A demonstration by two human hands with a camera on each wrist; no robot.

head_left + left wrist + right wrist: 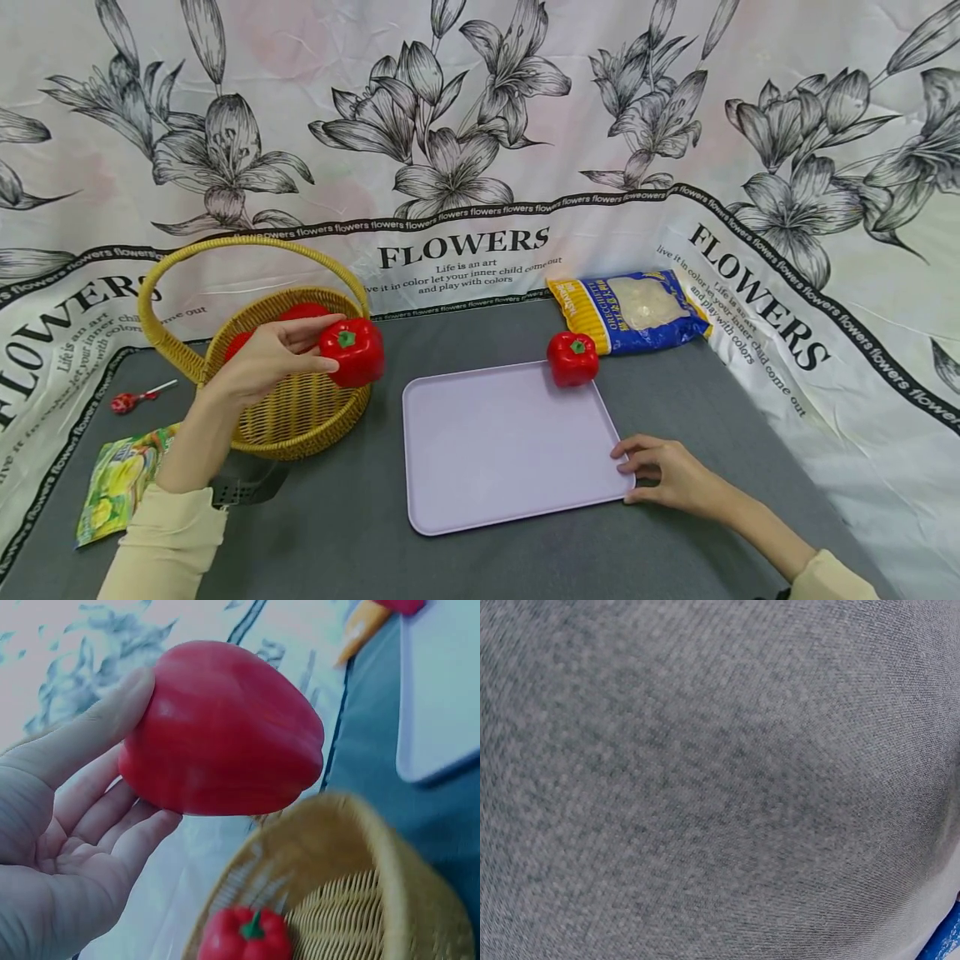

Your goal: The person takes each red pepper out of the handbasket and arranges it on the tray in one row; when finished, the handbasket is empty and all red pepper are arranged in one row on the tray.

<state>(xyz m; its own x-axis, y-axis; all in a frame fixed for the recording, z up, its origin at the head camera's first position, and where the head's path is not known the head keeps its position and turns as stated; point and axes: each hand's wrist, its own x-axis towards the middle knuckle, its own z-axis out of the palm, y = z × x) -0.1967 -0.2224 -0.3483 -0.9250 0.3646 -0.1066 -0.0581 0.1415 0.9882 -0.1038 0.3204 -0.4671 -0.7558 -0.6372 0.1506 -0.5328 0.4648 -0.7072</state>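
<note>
My left hand (262, 358) holds a red bell pepper (352, 354) with a green stem, above the right rim of a yellow wicker basket (300, 446). In the left wrist view, thumb and fingers pinch one end of that bell pepper (225, 735). More red peppers (303, 311) lie inside the basket, partly hidden by the hand. At the right edge of a pale lilac tray (510, 450), my right hand (671, 475) grips the rim with curled fingers and thumb near the front corner. Another red bell pepper (573, 359) sits on the tray's far right corner.
A blue and yellow pasta bag (633, 310) lies behind the tray. Left of the basket are a red lollipop (135, 402) and a yellow-green packet (123, 483). A flower-printed cloth (480, 167) hangs behind the grey table (337, 542). The right wrist view shows mostly grey cloth (705, 780).
</note>
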